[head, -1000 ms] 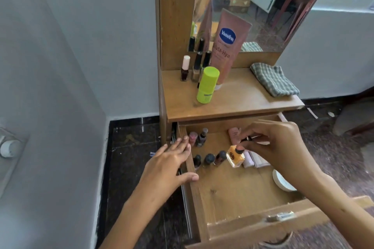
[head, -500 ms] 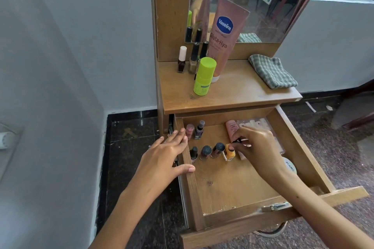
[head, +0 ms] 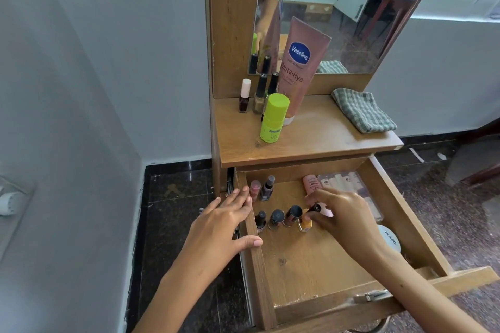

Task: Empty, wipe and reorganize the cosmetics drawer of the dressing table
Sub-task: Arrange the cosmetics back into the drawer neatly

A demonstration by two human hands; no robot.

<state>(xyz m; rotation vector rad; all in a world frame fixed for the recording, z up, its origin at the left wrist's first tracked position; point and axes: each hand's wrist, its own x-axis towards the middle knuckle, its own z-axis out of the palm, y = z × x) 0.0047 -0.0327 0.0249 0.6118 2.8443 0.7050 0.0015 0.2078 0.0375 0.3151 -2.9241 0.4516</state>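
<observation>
Left hand point(head: 224, 220) lies flat, palm down, on the left side wall of the open drawer point(head: 257, 265): fingers straight and spread along the top edge, thumb hooked over the wall into the drawer, holding nothing. Right hand point(head: 342, 215) reaches in from the lower right, forearm crossing the drawer front; fingertips curl down and pinch the dark cap of the orange nail polish bottle point(head: 305, 224), which stands on the drawer floor at the right end of a short row. Row to its left: three small glass bottles with dark round caps point(head: 276, 217), upright, close together. Behind them near the back-left corner, two more small bottles point(head: 262, 188), one pinkish, one dark with a grey cap. Pink plastic tube point(head: 311, 182) lies at the back, partly under the right hand, beside a clear flat plastic case point(head: 343, 180) of pale items. White round compact point(head: 389, 236) sits against the right wall. Drawer is bare wood-grain laminate with a metal latch on the front edge. On the tabletop point(head: 311, 140): lime-green cylindrical bottle point(head: 273, 117), tall pink Vaseline tube point(head: 301, 67) standing cap down against the mirror point(head: 351, 13), three slim nail polish bottles point(head: 258, 94), and a folded grey-green checked cloth point(head: 362, 109), woven texture.
</observation>
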